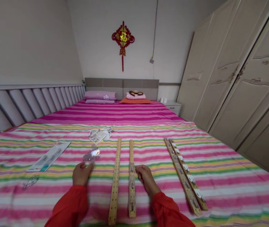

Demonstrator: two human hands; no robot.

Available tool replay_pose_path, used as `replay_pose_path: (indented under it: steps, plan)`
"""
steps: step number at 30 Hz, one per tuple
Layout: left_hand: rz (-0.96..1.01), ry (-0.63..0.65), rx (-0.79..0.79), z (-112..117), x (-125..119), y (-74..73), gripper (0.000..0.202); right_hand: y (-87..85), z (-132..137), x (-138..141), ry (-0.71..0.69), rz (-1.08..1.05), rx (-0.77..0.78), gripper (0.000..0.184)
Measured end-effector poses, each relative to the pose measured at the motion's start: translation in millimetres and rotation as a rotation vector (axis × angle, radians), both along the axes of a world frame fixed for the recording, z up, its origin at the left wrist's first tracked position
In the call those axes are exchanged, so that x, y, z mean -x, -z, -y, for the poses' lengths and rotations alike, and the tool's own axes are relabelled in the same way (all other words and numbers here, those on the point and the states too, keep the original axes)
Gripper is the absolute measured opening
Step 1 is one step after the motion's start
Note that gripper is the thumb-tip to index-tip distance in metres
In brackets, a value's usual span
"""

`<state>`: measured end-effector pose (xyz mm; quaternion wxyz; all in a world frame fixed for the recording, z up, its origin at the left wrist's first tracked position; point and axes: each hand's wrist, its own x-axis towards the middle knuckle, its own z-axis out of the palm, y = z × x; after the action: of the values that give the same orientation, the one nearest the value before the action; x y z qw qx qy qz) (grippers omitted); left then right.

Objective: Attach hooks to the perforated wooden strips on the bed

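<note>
"Wood first: how many strips?"

"Four, long and narrow. Near the centre lie a bare strip (115, 179), dotted with small dark holes, and a fitted strip (131, 177) bearing three shiny pieces. Two more lie side by side at the right: one (182, 176) with metallic pieces, one (187, 173) with rounded white ones."

"And the two hands?"

"Both in red sleeves. Right hand (146, 178), lower centre: fingers curled, tips at the fitted strip's right edge; I can't tell whether they grip anything. Left hand (81, 173), left of centre: thumb and fingertips at the lower edge of a glossy clear plastic piece (91, 154); blur hides whether they pinch it."

"Anything else?"

"One flat, rectangular card (50, 156) at the left, one looping clear piece (31, 182) below it, and one pile of thin packets (98, 135) above the left hand, on striped cloth (153, 145)."
</note>
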<state>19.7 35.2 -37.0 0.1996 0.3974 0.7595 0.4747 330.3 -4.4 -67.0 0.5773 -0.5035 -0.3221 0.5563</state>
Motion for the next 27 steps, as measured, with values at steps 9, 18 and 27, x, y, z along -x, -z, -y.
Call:
replay_pose_path:
  steps: [9, 18, 27]
  plan:
    - [-0.249, -0.018, -0.029, -3.9, -26.2, 4.1, 0.036, -1.3, 2.5, 0.1, -0.003, -0.007, -0.011, 0.016]
    - [0.001, 0.05, -0.107, 6.4, -20.1, -5.5, 0.033, 3.6, -0.3, -1.0, -0.012, -0.028, -0.018, 0.013]
    - [1.1, 0.465, -0.159, 34.2, -59.6, -50.7, 0.028, 4.3, -2.0, -0.2, 0.012, -0.071, -0.016, 0.015]
